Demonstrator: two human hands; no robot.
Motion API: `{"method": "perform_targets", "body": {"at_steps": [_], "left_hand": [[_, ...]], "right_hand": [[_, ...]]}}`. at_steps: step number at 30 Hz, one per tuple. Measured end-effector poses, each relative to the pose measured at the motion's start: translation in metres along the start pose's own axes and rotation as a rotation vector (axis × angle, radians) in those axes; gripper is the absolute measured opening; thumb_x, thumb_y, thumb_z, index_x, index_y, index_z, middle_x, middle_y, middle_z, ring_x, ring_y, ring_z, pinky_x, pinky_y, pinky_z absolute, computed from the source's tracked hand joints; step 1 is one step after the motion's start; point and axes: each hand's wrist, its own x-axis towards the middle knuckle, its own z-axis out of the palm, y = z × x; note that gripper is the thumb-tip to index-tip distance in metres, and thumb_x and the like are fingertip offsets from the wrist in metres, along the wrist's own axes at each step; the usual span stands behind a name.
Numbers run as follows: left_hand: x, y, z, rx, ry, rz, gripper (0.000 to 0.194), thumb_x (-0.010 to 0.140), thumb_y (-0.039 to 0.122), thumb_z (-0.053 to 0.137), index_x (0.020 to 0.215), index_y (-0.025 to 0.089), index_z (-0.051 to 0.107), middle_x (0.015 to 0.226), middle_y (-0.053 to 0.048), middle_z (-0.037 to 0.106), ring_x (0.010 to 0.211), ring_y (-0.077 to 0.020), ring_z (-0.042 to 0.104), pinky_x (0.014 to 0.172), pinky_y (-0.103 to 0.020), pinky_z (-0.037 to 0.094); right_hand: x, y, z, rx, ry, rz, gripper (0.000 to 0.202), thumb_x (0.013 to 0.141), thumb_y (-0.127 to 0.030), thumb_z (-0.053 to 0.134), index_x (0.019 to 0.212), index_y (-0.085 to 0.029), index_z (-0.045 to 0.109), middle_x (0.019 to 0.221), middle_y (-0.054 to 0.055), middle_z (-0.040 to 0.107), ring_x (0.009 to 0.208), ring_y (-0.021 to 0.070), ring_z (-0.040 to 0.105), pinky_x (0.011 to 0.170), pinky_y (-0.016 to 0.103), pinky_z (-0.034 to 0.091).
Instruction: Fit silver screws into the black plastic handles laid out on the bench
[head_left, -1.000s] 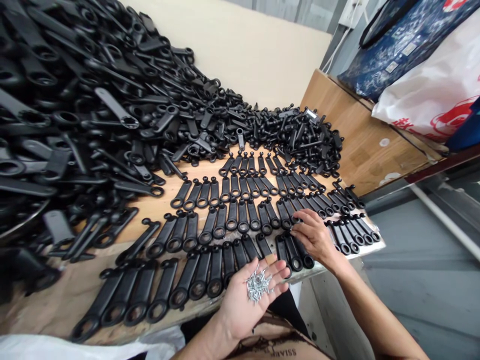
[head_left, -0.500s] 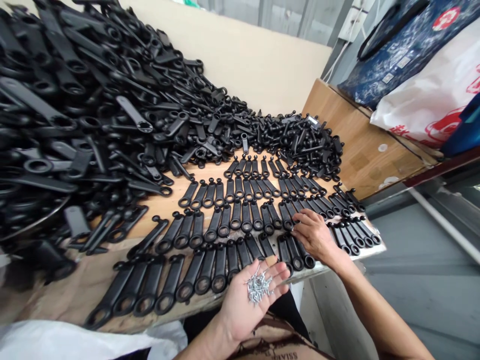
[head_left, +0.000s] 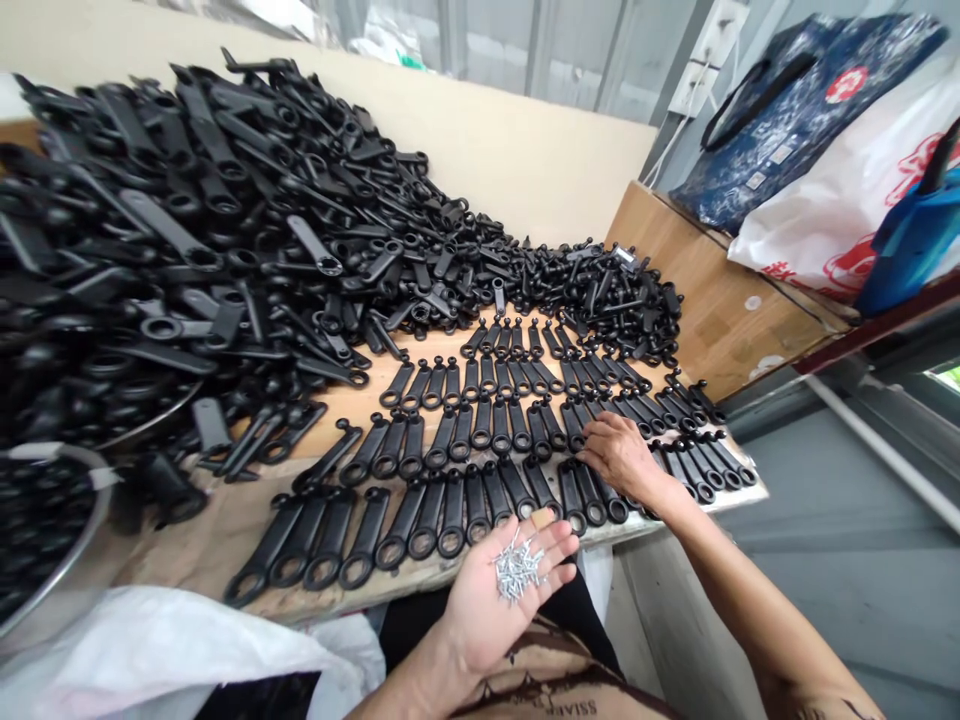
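Note:
My left hand [head_left: 487, 600] is palm up with its fingers loosely extended, holding a small heap of silvery screws [head_left: 519, 567]. A tan band or patch wraps one of its fingers. My right hand [head_left: 621, 458] reaches over the rows, its fingers bent and drawn together against the black plastic arms. Whatever lies between those fingertips is hidden. Each black arm [head_left: 364, 540] has a large ring at one end and a small knob at the other. They lie side by side in several rows, rings toward me, on the table [head_left: 172, 560].
A high pile of black arms [head_left: 247, 220] covers the left and back of the table. At lower left stands a basin [head_left: 105, 500] of dark parts beside white sacking [head_left: 172, 640]. A wooden box [head_left: 720, 310], a blue bag [head_left: 795, 120] and a white bag [head_left: 832, 210] are at right.
The view has shifted, so the pile sits lower and further right, and the basin now shows at left. My right hand has moved slightly along the row; my left keeps the screws.

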Motion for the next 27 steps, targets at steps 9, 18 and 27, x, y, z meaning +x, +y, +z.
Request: {"method": "perform_targets", "body": {"at_steps": [9, 18, 27], "left_hand": [[-0.01, -0.005, -0.002, -0.042, -0.074, 0.008, 0.033, 0.081, 0.03, 0.043, 0.102, 0.007, 0.057, 0.103, -0.015, 0.062, 0.103, -0.027, 0.052, 0.092, -0.043, 0.033], [-0.014, -0.011, 0.005, -0.162, -0.124, 0.031, 0.027, 0.082, 0.03, 0.041, 0.093, 0.011, 0.056, 0.076, -0.003, 0.062, 0.073, -0.0135, 0.057, 0.084, -0.034, 0.038], [-0.013, -0.013, 0.002, -0.259, -0.118, 0.012, 0.02, 0.082, 0.025, 0.043, 0.086, 0.01, 0.056, 0.075, -0.004, 0.063, 0.073, -0.0131, 0.057, 0.081, -0.032, 0.039]], "right_hand": [[-0.019, -0.012, -0.03, 0.263, 0.239, -0.024, 0.02, 0.084, -0.028, 0.046, 0.08, -0.018, 0.063, 0.093, 0.006, 0.061, 0.095, 0.0194, 0.049, 0.083, 0.036, 0.038], [-0.044, -0.086, -0.033, 0.382, 0.015, -0.371, 0.02, 0.083, -0.02, 0.045, 0.094, -0.022, 0.061, 0.112, 0.006, 0.052, 0.108, 0.0227, 0.04, 0.089, 0.041, 0.038], [-0.028, -0.099, -0.024, 0.353, 0.072, -0.309, 0.022, 0.084, -0.02, 0.043, 0.092, -0.019, 0.063, 0.11, 0.007, 0.054, 0.107, 0.0254, 0.039, 0.086, 0.042, 0.038]]}}
